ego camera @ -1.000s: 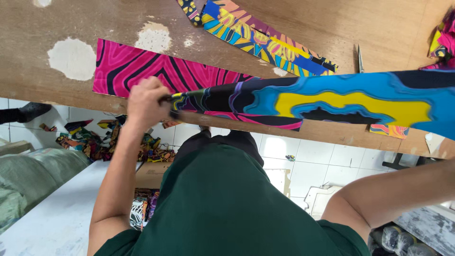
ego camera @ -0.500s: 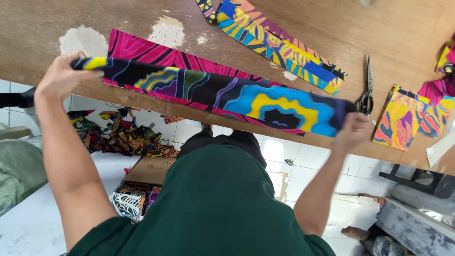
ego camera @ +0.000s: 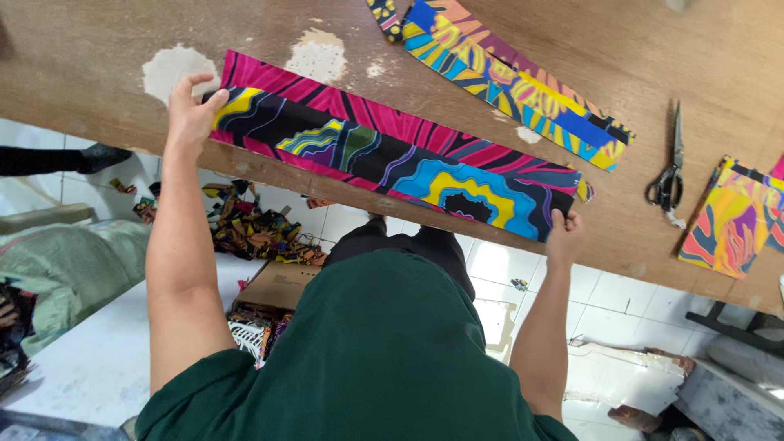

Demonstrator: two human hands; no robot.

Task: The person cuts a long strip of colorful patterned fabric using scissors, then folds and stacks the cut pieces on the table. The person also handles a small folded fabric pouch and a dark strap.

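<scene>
A long strip of patterned cloth [ego camera: 384, 163], black with blue, yellow and green shapes, lies stretched along the near edge of a worn wooden table [ego camera: 90, 57]. It rests on top of a pink and black striped strip [ego camera: 327, 98]. My left hand [ego camera: 189, 114] presses on the strip's left end with fingers spread. My right hand [ego camera: 563, 233] pinches the strip's right end at the table edge.
A second colourful strip [ego camera: 514, 82] lies further back on the table. Black scissors [ego camera: 670, 167] rest at the right, beside a yellow and pink cloth piece [ego camera: 731, 220]. Below the table are cloth scraps [ego camera: 245, 233], a cardboard box [ego camera: 278, 286] and a white tiled floor.
The black and blue strip, held up and spread between both hands before, has come down flat onto the pink strip. My left hand now presses its end on the table.
</scene>
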